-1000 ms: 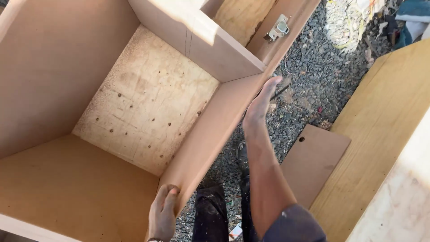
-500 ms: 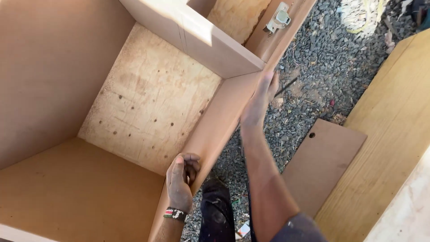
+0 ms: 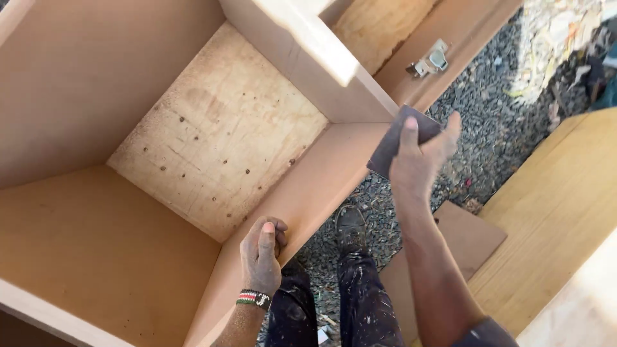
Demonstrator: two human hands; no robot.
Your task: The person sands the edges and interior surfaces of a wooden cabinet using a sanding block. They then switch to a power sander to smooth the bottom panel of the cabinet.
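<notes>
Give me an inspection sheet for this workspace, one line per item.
Surface: grey gravel ground.
Job's things: open fibreboard cabinet carcass with a speckled back panel; dark abrasive sheet.
Clutter: metal hinge on the cabinet edge; loose brown board; wood shavings.
Hands: left hand rests on the cabinet's side edge; right hand grips the sheet.
Cables: nothing seen.
Surroundings: pale plywood sheet at right; the person's dark shoe.
</notes>
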